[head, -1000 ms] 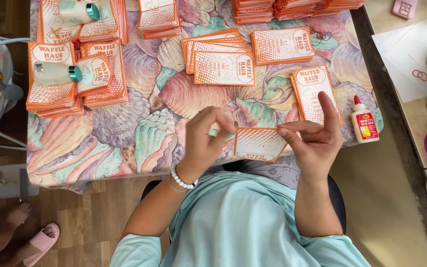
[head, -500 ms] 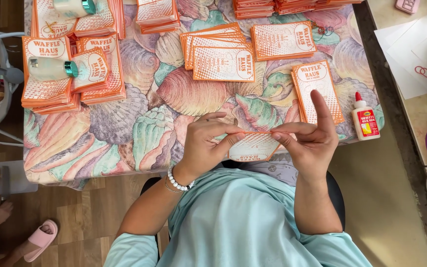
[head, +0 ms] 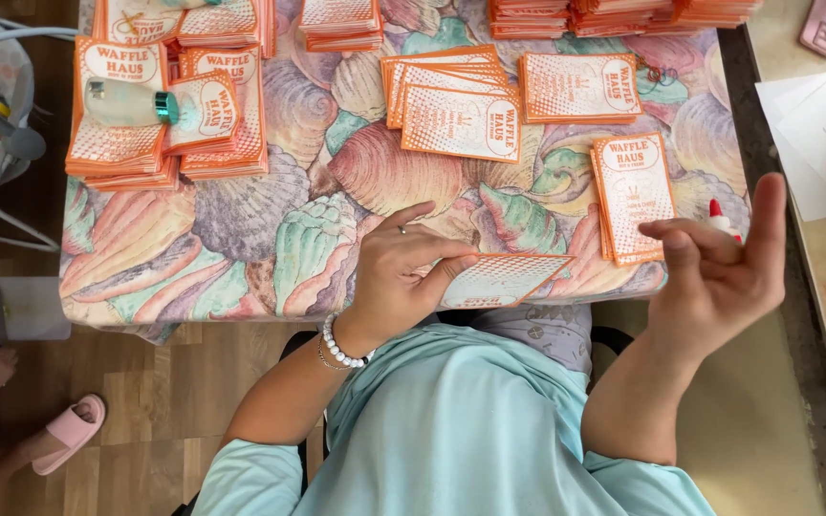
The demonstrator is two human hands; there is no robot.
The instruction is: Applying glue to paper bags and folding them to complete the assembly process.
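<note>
An orange paper sleeve (head: 504, 279) is pinched flat at the table edge (head: 241, 311) by the left hand (head: 403, 277); the right hand (head: 719, 272) hovers empty, fingers loose. Looks like gluing is due, so the glue bottle (head: 722, 218) needs grabbing.

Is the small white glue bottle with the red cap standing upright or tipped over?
Cannot tell: the right hand hides the small white glue bottle except its red cap.

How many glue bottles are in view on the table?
1 for certain: a small white glue bottle with a red cap, at the table's right edge, mostly hidden behind the raised right hand. Others may be hidden.
</note>
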